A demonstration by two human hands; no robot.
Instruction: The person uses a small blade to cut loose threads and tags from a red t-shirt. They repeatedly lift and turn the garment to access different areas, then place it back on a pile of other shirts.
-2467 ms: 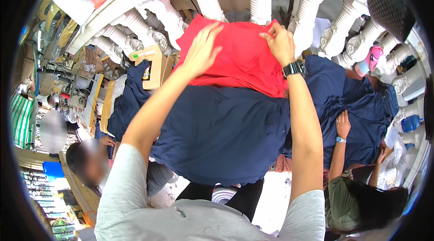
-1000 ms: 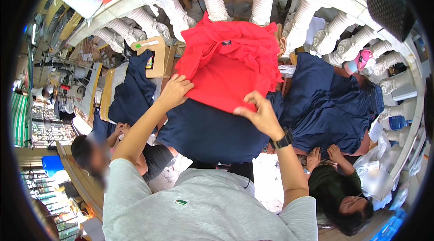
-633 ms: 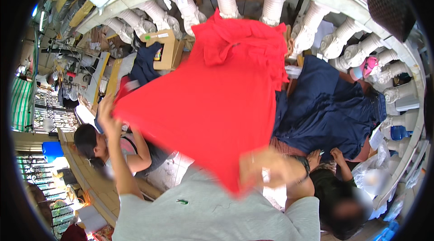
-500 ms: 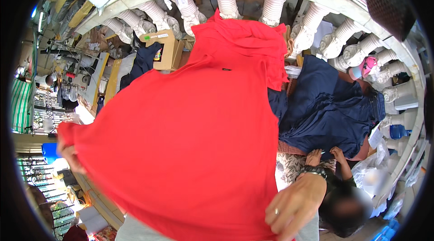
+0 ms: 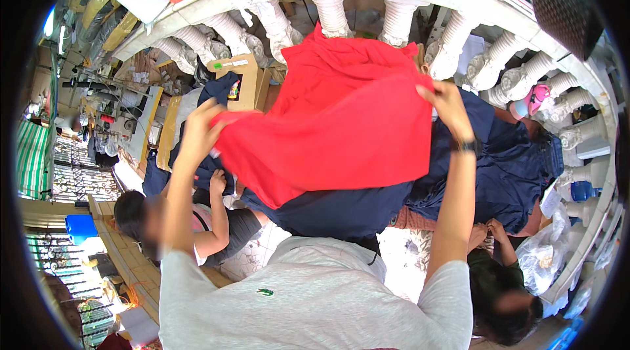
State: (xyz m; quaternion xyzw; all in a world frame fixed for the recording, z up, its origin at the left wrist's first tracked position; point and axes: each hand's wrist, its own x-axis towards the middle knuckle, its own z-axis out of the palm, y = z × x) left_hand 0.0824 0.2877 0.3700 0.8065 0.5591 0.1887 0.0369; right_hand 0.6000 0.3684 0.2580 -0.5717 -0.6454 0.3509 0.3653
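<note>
A red shirt (image 5: 328, 133) is stretched between my raised arms over a pile. My left hand (image 5: 202, 130), slightly blurred, grips the shirt's left edge. On the other side, my right hand (image 5: 451, 108) pinches its right edge, with a dark band around that wrist. The middle of the cloth sags and its lower edge hangs in a curve. More red cloth (image 5: 348, 51) lies bunched behind it. Under the shirt lies dark navy cloth (image 5: 335, 212), which I see mostly along the near side.
Navy garments (image 5: 508, 166) lie to the right, by a person's hands (image 5: 495, 228). Another person (image 5: 213, 225) sits at the left, a hand on navy cloth. A cardboard box (image 5: 246, 87) stands behind, before a white balustrade (image 5: 328, 15). Plastic bags (image 5: 545, 245) lie far right.
Both my hands have moved forward and upward with the red shirt, uncovering navy cloth and the person at the left. My right hand has come from the near edge to the shirt's far right.
</note>
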